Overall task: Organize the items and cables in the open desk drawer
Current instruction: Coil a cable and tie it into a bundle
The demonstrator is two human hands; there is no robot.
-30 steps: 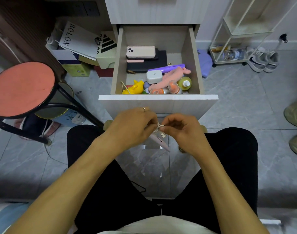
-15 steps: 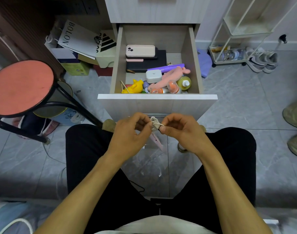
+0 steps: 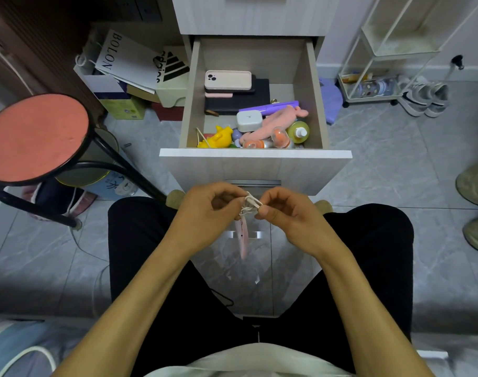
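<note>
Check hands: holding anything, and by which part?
Both hands, left and right, pinch a small white cord bundle from opposite sides; a pink strip dangles below.

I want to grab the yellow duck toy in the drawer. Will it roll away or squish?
The yellow duck toy looks like soft rubber, so it probably squishes and feels light. Its bumpy shape likely won't roll far. It sits packed against other toys near the drawer front, so lifting it may nudge them.
</note>
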